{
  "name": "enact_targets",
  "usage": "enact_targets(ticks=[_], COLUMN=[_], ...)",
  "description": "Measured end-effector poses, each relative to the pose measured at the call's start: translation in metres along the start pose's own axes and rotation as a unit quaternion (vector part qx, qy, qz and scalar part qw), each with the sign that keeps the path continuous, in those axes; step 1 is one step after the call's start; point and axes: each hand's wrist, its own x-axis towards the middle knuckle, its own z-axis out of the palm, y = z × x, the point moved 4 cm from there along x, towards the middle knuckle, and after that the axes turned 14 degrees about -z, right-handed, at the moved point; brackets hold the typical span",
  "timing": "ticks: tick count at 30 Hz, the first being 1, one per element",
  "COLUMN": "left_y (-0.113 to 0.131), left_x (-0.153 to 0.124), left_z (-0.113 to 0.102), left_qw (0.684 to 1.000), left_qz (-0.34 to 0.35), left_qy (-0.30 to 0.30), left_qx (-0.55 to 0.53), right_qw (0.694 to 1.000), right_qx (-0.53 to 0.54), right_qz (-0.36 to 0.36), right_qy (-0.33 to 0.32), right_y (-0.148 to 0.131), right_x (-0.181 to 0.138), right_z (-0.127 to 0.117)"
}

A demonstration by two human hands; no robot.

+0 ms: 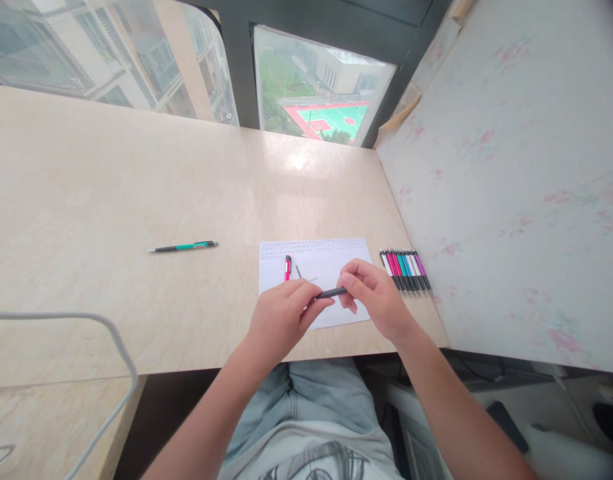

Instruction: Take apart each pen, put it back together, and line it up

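Note:
My left hand (285, 310) pinches one end of a black pen barrel (331, 293) above a sheet of paper (344, 257). At the barrel's other end, the thumb and fingers of my right hand (374, 293) are closed on it. On the paper, just beyond my left hand, lies a pink pen part with a dark clip (288, 267); its near end is hidden by the hand. Beside it rests a thin black piece (298, 272). A small pale thin piece (312, 279) lies close by, too small to name.
A row of several coloured pens (405, 270) lies right of the paper, near the flowered wall (511, 180). Farther left on the table (111, 200) is a green and black pen (184, 247). A grey cable (111, 333) crosses the left front corner. Windows stand behind.

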Motion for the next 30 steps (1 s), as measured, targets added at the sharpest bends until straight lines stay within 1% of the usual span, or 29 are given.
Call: enact_targets(ticks=[2,3,5,7,10,13,17,19,20,22,24,25,27,30], left_y=[0.004,0.006,0.009,0.010,0.010,0.009,0.010,0.009,0.008,0.005,0.002,0.000,-0.002,-0.003], left_x=[0.000,-0.001,-0.001,-0.001,-0.002,-0.002,-0.006,-0.007,-0.008,-0.010,-0.013,-0.014,-0.017,-0.020], left_z=[-0.002,-0.003,-0.005,-0.007,-0.010,-0.009,-0.004,-0.001,-0.001,-0.001,-0.003,-0.003,-0.001,0.004], left_qw=[0.995,0.992,0.987,0.989,0.992,0.987,0.971,0.963,0.961,0.965,0.981,0.989,0.996,0.976], left_qz=[0.064,0.089,0.116,0.122,0.097,0.049,-0.017,-0.051,-0.065,-0.077,-0.053,-0.029,0.037,0.146], left_qy=[0.010,0.009,-0.002,-0.028,-0.079,-0.122,-0.164,-0.177,-0.178,-0.165,-0.132,-0.114,-0.084,-0.069], left_qx=[0.069,0.091,0.108,0.083,-0.005,-0.093,-0.174,-0.197,-0.201,-0.187,-0.135,-0.094,0.012,0.145], right_qw=[0.997,0.995,0.993,0.993,0.991,0.982,0.950,0.939,0.939,0.948,0.961,0.965,0.968,0.957], right_qx=[-0.023,-0.035,-0.054,-0.068,-0.094,-0.125,-0.151,-0.155,-0.157,-0.165,-0.178,-0.184,-0.183,-0.138], right_qz=[0.047,0.057,0.051,0.029,-0.016,-0.093,-0.241,-0.268,-0.263,-0.229,-0.172,-0.138,-0.070,0.013], right_qy=[-0.057,-0.075,-0.088,-0.088,-0.093,-0.107,-0.133,-0.150,-0.155,-0.145,-0.126,-0.126,-0.157,-0.257], right_y=[-0.001,-0.003,-0.007,-0.012,-0.016,-0.020,-0.028,-0.030,-0.030,-0.028,-0.025,-0.023,-0.016,-0.005], right_x=[0.000,0.000,0.000,-0.001,-0.004,-0.006,-0.006,-0.005,-0.004,-0.003,-0.004,-0.006,-0.009,-0.012], right_z=[0.001,0.001,0.001,0.001,0.002,0.000,-0.003,-0.004,-0.006,-0.010,-0.015,-0.016,-0.016,-0.009])
